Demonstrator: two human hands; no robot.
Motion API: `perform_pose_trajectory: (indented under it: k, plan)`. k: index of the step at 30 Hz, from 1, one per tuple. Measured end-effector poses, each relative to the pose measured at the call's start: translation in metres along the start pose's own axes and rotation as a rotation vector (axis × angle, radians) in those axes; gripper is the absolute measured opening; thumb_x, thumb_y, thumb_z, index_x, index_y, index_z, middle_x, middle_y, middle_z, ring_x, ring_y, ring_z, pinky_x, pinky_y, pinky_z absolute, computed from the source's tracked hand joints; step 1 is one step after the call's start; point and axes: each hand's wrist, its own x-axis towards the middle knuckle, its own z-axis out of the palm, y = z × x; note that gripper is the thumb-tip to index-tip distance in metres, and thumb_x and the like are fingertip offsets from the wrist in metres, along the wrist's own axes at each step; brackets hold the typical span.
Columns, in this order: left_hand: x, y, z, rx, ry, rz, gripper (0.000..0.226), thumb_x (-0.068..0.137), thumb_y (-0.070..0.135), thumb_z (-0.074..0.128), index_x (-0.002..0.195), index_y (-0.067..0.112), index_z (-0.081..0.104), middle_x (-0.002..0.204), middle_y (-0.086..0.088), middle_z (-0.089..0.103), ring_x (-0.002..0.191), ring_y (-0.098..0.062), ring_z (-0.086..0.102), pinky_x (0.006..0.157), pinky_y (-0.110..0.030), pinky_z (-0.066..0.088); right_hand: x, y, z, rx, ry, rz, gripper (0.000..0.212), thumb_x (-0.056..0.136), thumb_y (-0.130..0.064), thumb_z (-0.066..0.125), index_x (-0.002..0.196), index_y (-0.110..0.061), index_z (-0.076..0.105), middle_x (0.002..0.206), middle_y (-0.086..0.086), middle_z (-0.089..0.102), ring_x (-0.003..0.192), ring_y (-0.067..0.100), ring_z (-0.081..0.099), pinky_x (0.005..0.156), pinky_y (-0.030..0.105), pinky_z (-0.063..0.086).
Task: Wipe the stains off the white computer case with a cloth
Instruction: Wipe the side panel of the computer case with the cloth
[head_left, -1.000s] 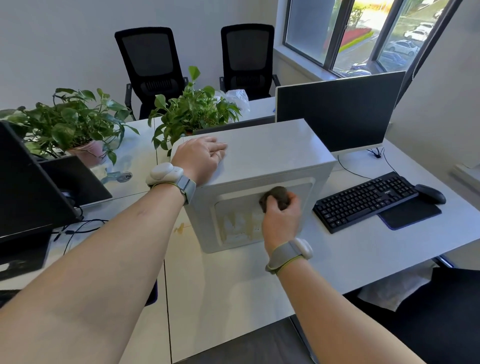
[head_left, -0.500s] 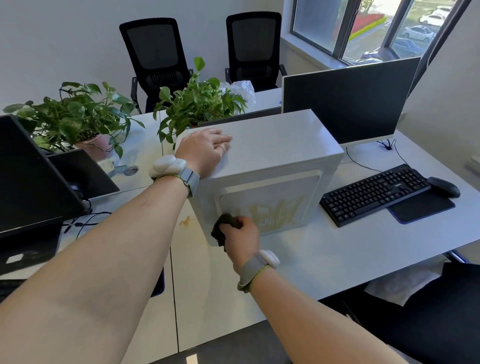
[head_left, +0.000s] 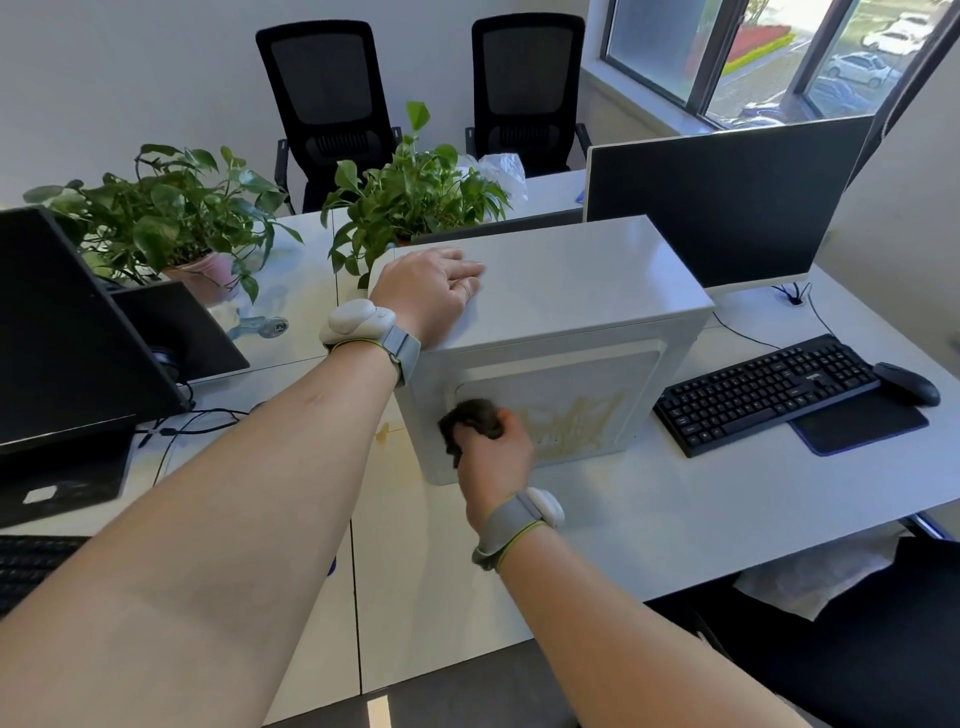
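The white computer case stands on the tabletop, steadied from above by the flat, outspread left hand. A dark cloth is bunched in the right hand and pressed to the side panel's left end. The yellowish stains may merely be smeared, and the case may be slid toward the keyboard if sideways pressure exceeds the hold.

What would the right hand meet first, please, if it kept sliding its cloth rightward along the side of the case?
Most likely the yellowish stains on the white computer case; the right hand holds the cloth just left of them.
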Motion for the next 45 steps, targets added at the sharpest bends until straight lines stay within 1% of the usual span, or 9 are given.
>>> perform_pose_trajectory:
  k: [4,7,12,23,27,31,36,40,45]
  plan:
    - [-0.001,-0.001,0.000,-0.021,-0.007,0.005,0.032,0.100,0.044,0.054,0.128,0.042,0.069,0.148,0.012,0.055,0.140,-0.012,0.046,0.119,-0.039,0.030,-0.003,0.006,-0.010,0.020,-0.204,0.065,0.027,0.083,-0.007,0.073,0.109,-0.012,0.068,0.080,0.013,0.072,0.062,0.028,0.067,0.054,0.036,0.054]
    - [0.000,-0.001,-0.001,-0.014,0.005,0.010,0.031,0.101,0.043,0.054,0.128,0.041,0.069,0.148,0.012,0.055,0.139,-0.011,0.046,0.119,-0.036,0.030,0.017,0.003,-0.030,0.245,0.101,0.155,0.028,0.073,-0.018,0.075,0.099,-0.014,0.065,0.084,0.025,0.072,0.065,0.038,0.067,0.058,0.041,0.051]
    - [0.000,-0.001,0.001,-0.018,0.009,0.008,0.031,0.100,0.043,0.054,0.127,0.042,0.070,0.147,0.012,0.056,0.138,-0.011,0.047,0.118,-0.038,0.032,0.049,-0.012,-0.049,0.314,0.382,0.141,0.020,0.094,-0.018,0.070,0.110,-0.019,0.058,0.095,0.006,0.066,0.077,0.022,0.063,0.073,0.035,0.051]
    - [-0.001,-0.001,-0.001,-0.013,0.002,0.010,0.031,0.101,0.043,0.054,0.128,0.042,0.070,0.147,0.013,0.056,0.138,-0.012,0.047,0.119,-0.036,0.029,0.007,0.000,0.002,0.105,-0.247,0.228,0.021,0.090,-0.004,0.070,0.109,0.003,0.064,0.073,0.020,0.070,0.053,0.032,0.068,0.048,0.037,0.052]
    - [0.000,-0.001,0.001,-0.015,0.018,0.018,0.031,0.100,0.043,0.054,0.127,0.042,0.070,0.146,0.012,0.057,0.137,-0.012,0.048,0.118,-0.038,0.031,0.024,-0.008,-0.046,0.260,0.067,0.239,0.028,0.085,-0.007,0.067,0.105,0.010,0.066,0.068,0.019,0.063,0.048,0.026,0.056,0.042,0.025,0.038]
    - [0.002,-0.003,0.003,-0.006,0.018,0.014,0.032,0.099,0.045,0.053,0.127,0.043,0.070,0.146,0.013,0.057,0.136,-0.013,0.049,0.118,-0.039,0.032,0.041,-0.028,-0.072,0.343,0.395,0.101,0.023,0.096,-0.022,0.066,0.116,-0.016,0.057,0.097,0.004,0.065,0.076,0.012,0.060,0.065,0.028,0.046]
    - [0.002,-0.003,0.003,0.013,0.007,0.007,0.032,0.100,0.045,0.052,0.127,0.044,0.069,0.146,0.013,0.057,0.137,-0.013,0.048,0.119,-0.039,0.030,0.021,-0.024,-0.014,0.275,0.268,0.090,0.017,0.095,-0.020,0.066,0.110,-0.012,0.061,0.102,0.010,0.069,0.085,0.025,0.065,0.076,0.032,0.048]
    - [0.002,-0.005,0.002,0.008,0.002,0.009,0.032,0.100,0.045,0.053,0.128,0.044,0.069,0.147,0.013,0.056,0.137,-0.013,0.047,0.119,-0.040,0.030,-0.004,-0.009,0.018,0.117,0.004,0.165,0.019,0.088,-0.016,0.070,0.106,-0.010,0.064,0.089,0.009,0.071,0.074,0.023,0.067,0.062,0.030,0.051]
    - [0.002,-0.007,0.003,0.018,-0.008,0.023,0.032,0.101,0.046,0.052,0.128,0.044,0.068,0.147,0.013,0.056,0.138,-0.014,0.047,0.118,-0.040,0.030,-0.006,-0.014,-0.013,0.136,-0.210,0.232,0.030,0.084,-0.013,0.072,0.112,-0.003,0.064,0.088,0.019,0.073,0.073,0.033,0.074,0.071,0.049,0.064]
